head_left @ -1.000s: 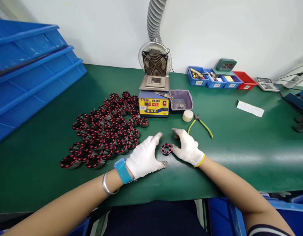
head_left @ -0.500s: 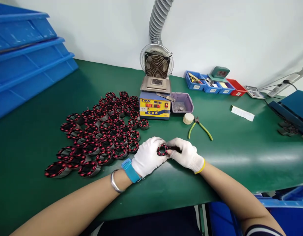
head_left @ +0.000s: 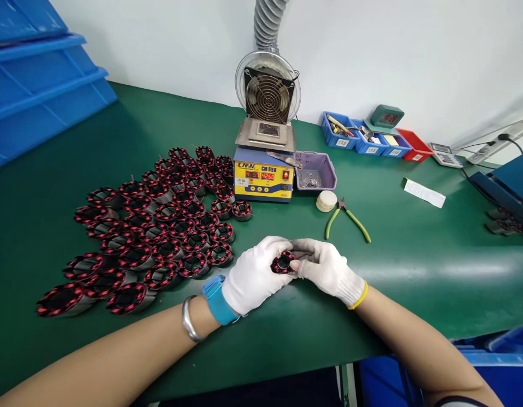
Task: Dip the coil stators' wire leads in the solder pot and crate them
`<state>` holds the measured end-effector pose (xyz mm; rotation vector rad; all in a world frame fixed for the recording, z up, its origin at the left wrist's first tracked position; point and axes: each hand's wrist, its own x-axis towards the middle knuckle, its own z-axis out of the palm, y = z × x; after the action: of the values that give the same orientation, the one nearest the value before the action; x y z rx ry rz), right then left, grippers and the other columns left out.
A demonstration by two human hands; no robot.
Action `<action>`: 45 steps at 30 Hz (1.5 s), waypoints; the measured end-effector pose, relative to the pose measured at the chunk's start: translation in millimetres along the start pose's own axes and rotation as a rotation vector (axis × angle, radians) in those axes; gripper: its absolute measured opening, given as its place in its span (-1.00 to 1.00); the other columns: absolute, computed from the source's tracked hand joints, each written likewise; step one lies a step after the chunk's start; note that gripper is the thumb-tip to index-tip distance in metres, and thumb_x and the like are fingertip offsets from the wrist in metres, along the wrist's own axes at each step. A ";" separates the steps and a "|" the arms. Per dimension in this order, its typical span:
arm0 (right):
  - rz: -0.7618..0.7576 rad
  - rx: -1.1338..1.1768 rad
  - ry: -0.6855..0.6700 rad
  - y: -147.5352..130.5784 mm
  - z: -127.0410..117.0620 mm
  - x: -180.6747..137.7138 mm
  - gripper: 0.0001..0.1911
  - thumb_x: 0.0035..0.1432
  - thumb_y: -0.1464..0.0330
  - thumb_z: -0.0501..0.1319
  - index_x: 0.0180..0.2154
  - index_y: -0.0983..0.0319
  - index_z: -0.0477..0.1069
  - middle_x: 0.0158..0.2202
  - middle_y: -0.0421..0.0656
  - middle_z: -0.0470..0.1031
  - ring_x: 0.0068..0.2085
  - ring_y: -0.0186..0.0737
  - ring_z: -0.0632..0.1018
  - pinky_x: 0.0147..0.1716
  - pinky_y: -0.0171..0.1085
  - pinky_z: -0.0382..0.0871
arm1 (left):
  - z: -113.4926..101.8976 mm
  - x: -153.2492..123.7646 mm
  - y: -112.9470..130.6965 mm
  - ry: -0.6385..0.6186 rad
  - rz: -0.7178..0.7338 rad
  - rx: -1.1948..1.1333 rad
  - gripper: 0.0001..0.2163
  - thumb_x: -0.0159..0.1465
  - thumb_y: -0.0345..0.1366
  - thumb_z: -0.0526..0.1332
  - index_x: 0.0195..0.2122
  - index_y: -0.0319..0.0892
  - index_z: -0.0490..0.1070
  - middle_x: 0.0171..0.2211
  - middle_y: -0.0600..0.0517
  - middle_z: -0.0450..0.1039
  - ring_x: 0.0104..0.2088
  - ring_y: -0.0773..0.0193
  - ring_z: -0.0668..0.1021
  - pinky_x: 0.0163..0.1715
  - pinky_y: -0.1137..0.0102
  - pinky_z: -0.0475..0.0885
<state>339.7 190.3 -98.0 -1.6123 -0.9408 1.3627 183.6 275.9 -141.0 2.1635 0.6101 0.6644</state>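
Both of my hands wear white gloves and meet over the green mat near its front edge. Between them is a small black ring wound with red wire, a stator coil (head_left: 282, 262). My left hand (head_left: 253, 274) curls round its left side, and my right hand (head_left: 324, 267) pinches its right side with thumb and fingers. A blue band and a metal bangle sit on my left wrist. Several more such coils (head_left: 159, 232) lie in a spread to the left.
A yellow and blue solder pot (head_left: 264, 169) stands behind my hands, with a fan (head_left: 268, 93) and grey duct above it. Right of it are a purple tray (head_left: 315, 170), a white roll (head_left: 326, 200) and green-handled cutters (head_left: 346, 219). Blue crates (head_left: 36, 85) stand far left, small bins (head_left: 367, 138) at the back right.
One second ago the coil lay on the mat between my open hands. Both hands have closed on it and lifted it slightly; the view has shifted a little.
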 end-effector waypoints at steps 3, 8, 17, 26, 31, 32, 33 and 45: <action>-0.020 -0.034 0.128 5.3 9.0 -1.0 -0.53 -0.07 0.39 0.29 -0.04 0.24 0.40 -0.27 -0.14 0.55 -0.25 -0.22 0.57 -0.24 -0.22 0.53 | 1.3 -1.0 -3.9 -0.006 0.071 -0.034 -0.54 0.09 -0.43 0.23 0.06 -0.15 0.33 0.04 -0.02 0.42 0.03 0.18 0.50 0.08 0.31 0.43; -0.170 -0.398 0.326 11.0 11.3 -4.2 -0.48 -0.09 0.39 0.29 0.00 0.19 0.40 -0.21 -0.14 0.52 -0.22 -0.22 0.54 -0.17 -0.17 0.50 | 1.3 -2.1 -1.9 -0.009 0.025 0.053 -0.45 0.11 -0.43 0.16 0.18 -0.14 0.26 0.09 -0.01 0.43 0.04 0.16 0.51 0.05 0.31 0.44; -0.249 -0.428 0.368 12.3 6.7 -6.9 -0.47 -0.07 0.35 0.29 0.02 0.20 0.39 -0.15 -0.11 0.50 -0.20 -0.19 0.54 -0.17 -0.17 0.49 | -9.9 3.9 6.5 -0.173 -0.240 -0.001 -0.86 0.18 -0.29 0.15 -0.50 -0.16 0.38 -0.56 0.06 0.44 -0.52 0.27 0.47 -0.52 0.42 0.28; -0.091 0.029 0.274 9.5 3.6 0.9 -0.39 -0.07 0.24 0.34 0.03 0.33 0.35 -0.24 -0.03 0.54 -0.36 -0.23 0.54 -0.38 -0.22 0.47 | -11.8 1.7 12.8 -0.229 -0.399 -0.545 -0.75 0.23 -0.14 0.18 -0.50 -0.18 0.33 -0.62 0.11 0.39 -0.61 0.38 0.39 -0.61 0.49 0.27; -0.068 0.102 0.316 6.9 -0.1 5.4 -0.41 -0.13 0.26 0.38 -0.02 0.30 0.39 -0.27 -0.08 0.54 -0.45 -0.33 0.50 -0.45 -0.28 0.43 | -27.9 -3.8 15.8 -0.100 -0.457 -0.734 -0.76 0.20 -0.15 0.19 -0.49 -0.19 0.33 -0.72 0.12 0.33 -0.71 0.39 0.33 -0.68 0.49 0.25; -0.072 0.110 0.322 7.2 -0.5 6.1 -0.41 -0.14 0.26 0.39 -0.03 0.30 0.40 -0.27 -0.09 0.54 -0.46 -0.33 0.50 -0.45 -0.29 0.43 | -29.4 -3.9 16.1 -0.021 -0.475 -0.748 -0.72 0.24 -0.09 0.14 -0.48 -0.19 0.32 -0.72 0.11 0.33 -0.71 0.38 0.34 -0.69 0.49 0.24; -0.075 0.117 0.326 7.6 -0.5 6.4 -0.42 -0.15 0.26 0.39 -0.04 0.30 0.40 -0.28 -0.10 0.54 -0.46 -0.34 0.49 -0.46 -0.29 0.42 | -29.2 -3.5 16.5 0.045 -0.486 -0.756 -0.67 0.28 -0.03 0.08 -0.45 -0.19 0.31 -0.69 0.09 0.35 -0.70 0.36 0.36 -0.69 0.48 0.24; -0.102 0.083 0.282 14.3 4.3 6.0 -0.48 -0.09 0.31 0.37 -0.04 0.28 0.41 -0.31 -0.14 0.54 -0.43 -0.33 0.53 -0.43 -0.30 0.45 | -13.9 -6.5 14.4 0.151 -0.255 -0.350 -0.87 0.21 -0.29 0.13 -0.48 -0.15 0.33 -0.61 0.12 0.33 -0.61 0.36 0.36 -0.57 0.45 0.29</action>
<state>336.9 190.6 -113.9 -1.6190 -0.7765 1.0580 172.9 271.0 -123.6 1.6901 0.7723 0.7376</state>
